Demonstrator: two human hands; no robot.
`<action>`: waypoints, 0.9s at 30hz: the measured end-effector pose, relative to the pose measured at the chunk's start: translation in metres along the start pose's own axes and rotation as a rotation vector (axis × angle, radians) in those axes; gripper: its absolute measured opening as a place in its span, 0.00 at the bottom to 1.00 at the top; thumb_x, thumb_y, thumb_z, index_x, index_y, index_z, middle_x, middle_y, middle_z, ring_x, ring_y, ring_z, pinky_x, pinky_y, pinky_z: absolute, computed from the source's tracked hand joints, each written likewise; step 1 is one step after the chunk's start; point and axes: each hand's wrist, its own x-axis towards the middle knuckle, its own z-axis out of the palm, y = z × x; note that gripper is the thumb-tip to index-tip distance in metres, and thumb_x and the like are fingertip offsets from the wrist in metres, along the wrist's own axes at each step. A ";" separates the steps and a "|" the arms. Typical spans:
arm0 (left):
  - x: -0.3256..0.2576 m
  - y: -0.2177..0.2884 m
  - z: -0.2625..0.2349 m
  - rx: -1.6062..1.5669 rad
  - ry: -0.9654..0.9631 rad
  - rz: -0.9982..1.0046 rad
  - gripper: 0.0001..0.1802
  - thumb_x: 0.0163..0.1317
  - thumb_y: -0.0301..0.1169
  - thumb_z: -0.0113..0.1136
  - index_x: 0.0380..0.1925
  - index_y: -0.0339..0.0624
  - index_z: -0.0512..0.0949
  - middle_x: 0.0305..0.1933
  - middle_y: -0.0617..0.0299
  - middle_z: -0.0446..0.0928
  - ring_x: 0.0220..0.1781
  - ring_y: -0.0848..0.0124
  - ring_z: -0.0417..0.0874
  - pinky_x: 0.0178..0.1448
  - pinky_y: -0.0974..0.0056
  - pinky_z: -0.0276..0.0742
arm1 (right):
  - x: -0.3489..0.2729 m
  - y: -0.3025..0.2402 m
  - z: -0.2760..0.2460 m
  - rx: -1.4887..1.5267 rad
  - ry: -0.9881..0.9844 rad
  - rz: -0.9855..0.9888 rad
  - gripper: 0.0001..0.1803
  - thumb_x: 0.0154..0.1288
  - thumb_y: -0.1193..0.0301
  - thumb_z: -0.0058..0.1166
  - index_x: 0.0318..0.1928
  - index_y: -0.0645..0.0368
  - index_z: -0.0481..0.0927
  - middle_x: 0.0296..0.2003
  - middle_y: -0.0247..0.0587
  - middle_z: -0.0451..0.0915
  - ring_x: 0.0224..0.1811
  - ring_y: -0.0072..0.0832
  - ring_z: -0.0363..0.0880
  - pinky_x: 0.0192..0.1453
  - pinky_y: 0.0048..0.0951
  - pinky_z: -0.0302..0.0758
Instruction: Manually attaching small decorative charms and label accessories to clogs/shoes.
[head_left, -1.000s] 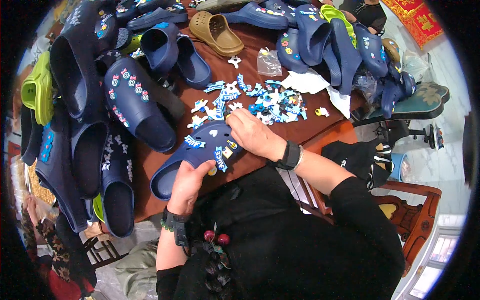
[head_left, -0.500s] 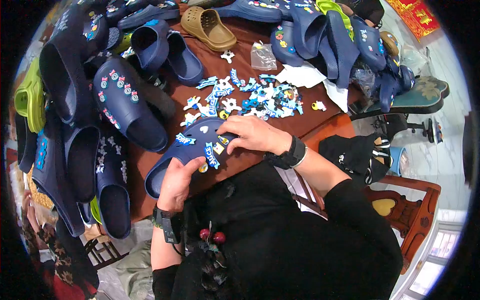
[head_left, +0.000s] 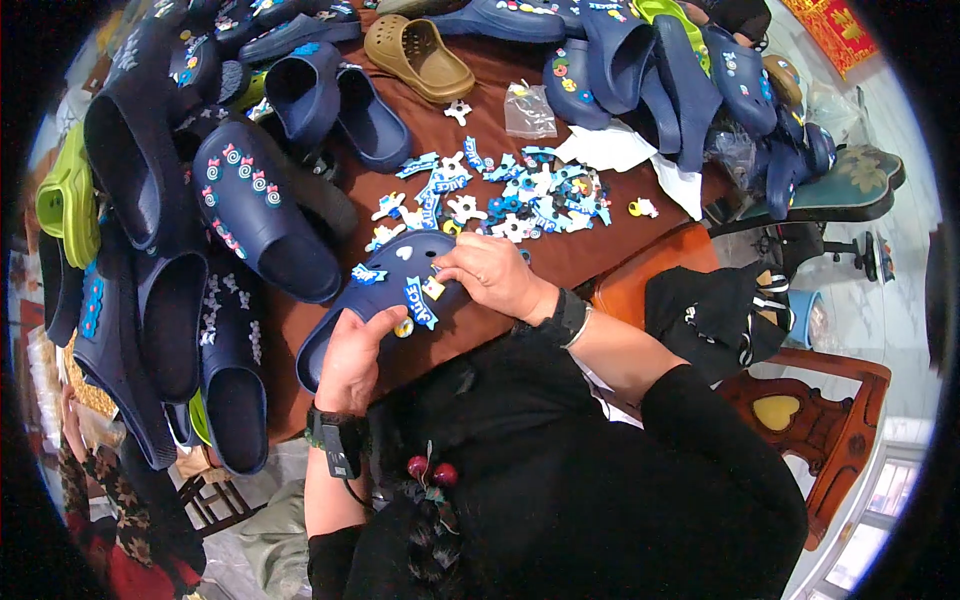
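Note:
A navy blue clog (head_left: 385,290) lies on the brown table (head_left: 600,250) right in front of me, its toe studded with small coloured charms. My left hand (head_left: 355,355) grips the clog's near side from below. My right hand (head_left: 495,275) rests on the toe with its fingertips pinched on a small charm (head_left: 434,287) at the clog's upper. A heap of loose blue and white charms (head_left: 520,190) lies just beyond my right hand.
Many navy clogs (head_left: 250,220) are piled along the left and far side, with a tan clog (head_left: 420,55) and lime green ones (head_left: 70,200). A small clear bag (head_left: 528,108), white paper (head_left: 610,150), a wooden chair (head_left: 800,400) and a black bag (head_left: 720,310) sit to the right.
The clog and both hands have shifted slightly toward me. My right hand's fingers have settled on the charm at the toe.

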 end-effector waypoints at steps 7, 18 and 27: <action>0.004 -0.001 -0.006 0.013 0.021 0.009 0.17 0.59 0.22 0.61 0.50 0.37 0.77 0.48 0.63 0.82 0.49 0.73 0.81 0.57 0.67 0.73 | 0.003 -0.004 0.013 -0.018 0.164 0.084 0.04 0.58 0.73 0.59 0.28 0.58 0.79 0.27 0.41 0.78 0.30 0.40 0.79 0.32 0.36 0.75; 0.006 0.002 -0.006 0.015 0.019 0.008 0.18 0.58 0.21 0.61 0.51 0.36 0.76 0.49 0.62 0.81 0.51 0.71 0.81 0.58 0.65 0.73 | 0.014 0.005 -0.013 0.068 -0.095 0.034 0.14 0.57 0.62 0.63 0.42 0.54 0.82 0.32 0.39 0.79 0.37 0.39 0.81 0.39 0.38 0.76; 0.000 -0.001 -0.001 0.063 0.010 0.022 0.21 0.60 0.20 0.60 0.54 0.34 0.73 0.52 0.60 0.79 0.53 0.70 0.80 0.61 0.65 0.71 | 0.026 0.024 -0.013 -0.007 -0.258 -0.115 0.17 0.51 0.68 0.66 0.44 0.51 0.85 0.27 0.36 0.77 0.30 0.36 0.78 0.34 0.36 0.75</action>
